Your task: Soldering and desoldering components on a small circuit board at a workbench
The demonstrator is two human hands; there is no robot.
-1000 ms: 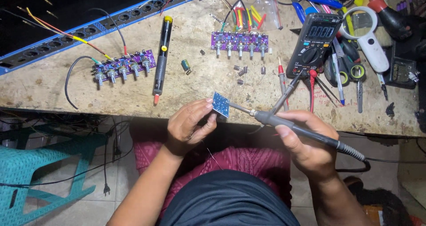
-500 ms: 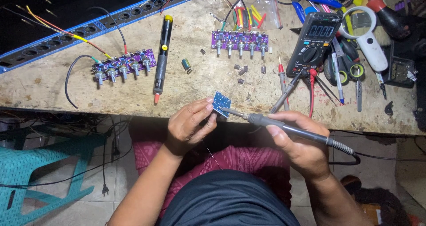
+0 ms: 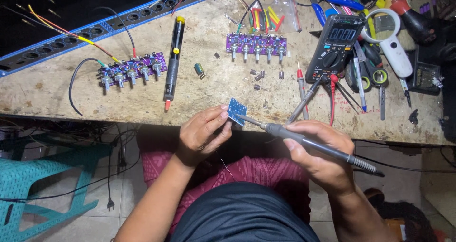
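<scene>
**Small blue board pinched at the bench edge, iron tip on it**

While it is being pinched between the thumb and fingertips of the left hand (image 3: pixel 203 135), the small blue circuit board (image 3: pixel 236 111) is sitting tilted just past the near edge of the workbench (image 3: pixel 209 92). The left fingers are closing on its lower left corner. Touching its right side is the tip of the soldering iron (image 3: pixel 304 140), which the right hand (image 3: pixel 318 154) is wrapping fully, fingers curled tight around the dark handle.

Beyond the board, a worn, pale workbench is carrying two purple boards with knobs (image 3: pixel 130 72), a black desoldering pump (image 3: pixel 172 63) and a multimeter (image 3: pixel 334 47) to the board's upper right. Left of the board and lower, a teal plastic stool (image 3: pixel 38 185) is standing on a tiled floor.

The board is looking square, thin and bright blue, with tiny pale dots across its face.
</scene>
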